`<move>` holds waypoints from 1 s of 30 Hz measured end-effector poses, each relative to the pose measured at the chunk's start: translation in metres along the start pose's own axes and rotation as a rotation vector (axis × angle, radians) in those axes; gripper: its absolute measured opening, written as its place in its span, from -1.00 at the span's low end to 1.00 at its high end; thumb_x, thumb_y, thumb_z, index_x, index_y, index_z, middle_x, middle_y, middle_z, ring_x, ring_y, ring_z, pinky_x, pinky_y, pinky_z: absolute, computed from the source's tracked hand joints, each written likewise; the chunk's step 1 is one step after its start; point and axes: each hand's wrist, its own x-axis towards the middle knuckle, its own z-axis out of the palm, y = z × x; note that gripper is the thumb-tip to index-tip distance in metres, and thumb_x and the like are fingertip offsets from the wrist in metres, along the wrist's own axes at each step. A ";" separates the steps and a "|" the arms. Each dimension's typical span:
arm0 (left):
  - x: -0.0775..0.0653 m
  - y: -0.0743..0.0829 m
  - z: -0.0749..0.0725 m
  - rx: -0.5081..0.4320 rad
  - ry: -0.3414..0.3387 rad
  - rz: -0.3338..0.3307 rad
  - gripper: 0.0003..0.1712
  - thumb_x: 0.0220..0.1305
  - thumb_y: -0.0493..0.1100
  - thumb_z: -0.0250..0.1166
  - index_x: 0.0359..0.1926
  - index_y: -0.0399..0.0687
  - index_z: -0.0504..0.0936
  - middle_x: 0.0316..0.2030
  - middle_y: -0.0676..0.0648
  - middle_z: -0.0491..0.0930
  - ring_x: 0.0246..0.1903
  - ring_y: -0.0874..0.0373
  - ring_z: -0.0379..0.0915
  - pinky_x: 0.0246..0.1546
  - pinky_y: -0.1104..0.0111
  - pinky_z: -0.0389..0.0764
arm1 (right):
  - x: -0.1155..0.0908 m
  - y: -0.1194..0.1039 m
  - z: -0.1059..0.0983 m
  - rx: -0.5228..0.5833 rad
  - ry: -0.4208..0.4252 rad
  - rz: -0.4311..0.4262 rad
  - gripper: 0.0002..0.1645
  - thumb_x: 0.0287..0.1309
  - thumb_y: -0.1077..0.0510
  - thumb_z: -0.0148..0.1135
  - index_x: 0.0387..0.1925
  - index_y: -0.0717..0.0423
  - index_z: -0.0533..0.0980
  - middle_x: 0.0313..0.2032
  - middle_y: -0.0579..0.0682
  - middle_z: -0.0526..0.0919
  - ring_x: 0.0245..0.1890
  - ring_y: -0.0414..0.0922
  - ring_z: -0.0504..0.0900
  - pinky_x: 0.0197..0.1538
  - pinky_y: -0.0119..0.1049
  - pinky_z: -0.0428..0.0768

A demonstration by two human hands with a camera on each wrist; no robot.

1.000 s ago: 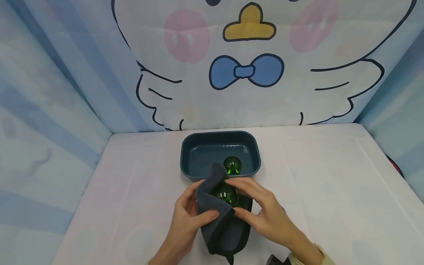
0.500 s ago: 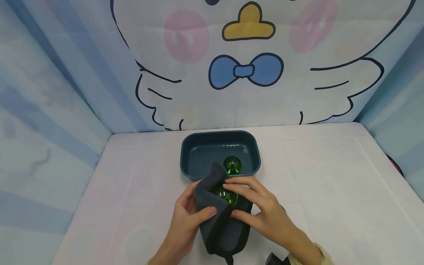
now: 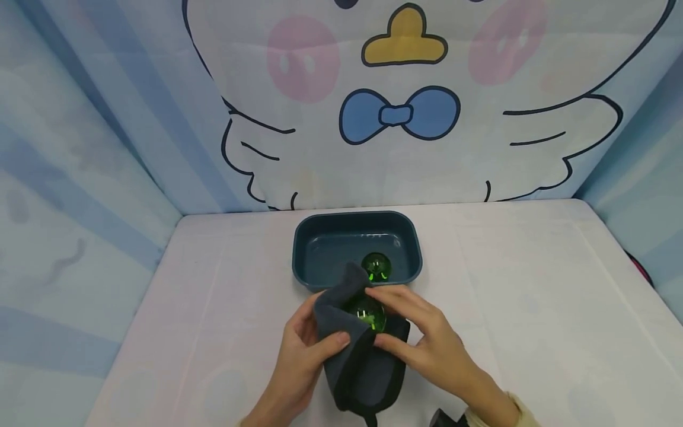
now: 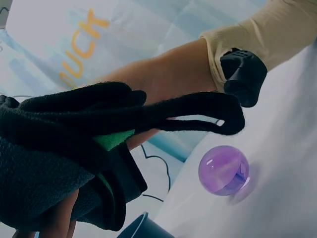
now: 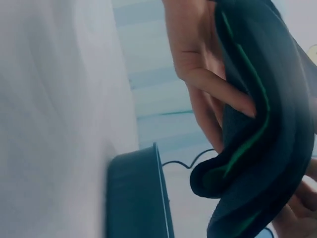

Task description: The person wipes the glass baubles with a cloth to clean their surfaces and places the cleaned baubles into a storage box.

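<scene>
My left hand [image 3: 304,350] grips a folded dark grey cloth [image 3: 368,379] with black edging, its thumb on top. A fabric loop [image 4: 218,111] sticks out from the cloth's end in the left wrist view. Tucked in the fold is a clear green ball [image 3: 372,313], partly covered by cloth. My right hand [image 3: 432,338] holds this ball, fingertips at its far side and thumb at the near side by the cloth's edge. In the right wrist view the cloth [image 5: 277,114] hides the ball; green lines show along its edging.
Just beyond the hands stands a dark blue rectangular basin [image 3: 325,255] with another green ball [image 3: 376,267] inside. A purple ball [image 4: 224,170] rests on the white table, mostly hidden behind the right hand in the head view. A printed curtain [image 3: 395,166] rises at the back.
The right fingers spread over the ball half a second ago and are now back at its far edge, leaving more of it showing. The left hand has stayed on the cloth.
</scene>
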 end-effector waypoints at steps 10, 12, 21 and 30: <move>0.001 0.000 0.001 -0.012 0.030 -0.001 -0.33 0.09 -0.40 0.39 0.25 -0.18 0.42 0.19 -0.16 0.46 0.12 0.01 0.42 0.07 0.31 0.64 | 0.002 -0.001 0.006 -0.063 0.072 -0.264 -0.34 0.16 0.02 0.40 0.24 0.21 0.48 0.18 0.14 0.50 0.23 -0.08 0.46 0.28 -0.49 0.46; 0.001 0.000 0.001 -0.014 0.030 -0.005 -0.33 0.09 -0.40 0.39 0.25 -0.18 0.42 0.19 -0.15 0.47 0.11 0.01 0.43 0.08 0.30 0.64 | 0.002 -0.002 0.005 -0.066 0.074 -0.235 -0.35 0.14 0.06 0.42 0.23 0.19 0.49 0.17 0.11 0.52 0.22 -0.09 0.49 0.26 -0.48 0.48; 0.000 0.002 0.003 -0.026 0.023 -0.028 -0.34 0.08 -0.40 0.37 0.24 -0.18 0.43 0.18 -0.14 0.47 0.13 0.01 0.39 0.08 0.31 0.62 | 0.000 0.000 0.000 0.020 0.029 -0.009 -0.26 -0.05 0.31 0.52 0.23 0.05 0.51 0.09 -0.04 0.61 0.04 -0.21 0.61 0.04 -0.41 0.65; 0.002 0.001 0.002 -0.017 0.027 -0.018 -0.37 0.11 -0.38 0.35 0.24 -0.19 0.42 0.17 -0.14 0.47 0.14 0.00 0.38 0.08 0.32 0.62 | -0.002 0.001 0.005 -0.012 0.042 -0.029 -0.19 -0.02 0.30 0.51 0.31 0.05 0.45 0.20 -0.03 0.51 0.22 -0.16 0.49 0.25 -0.48 0.49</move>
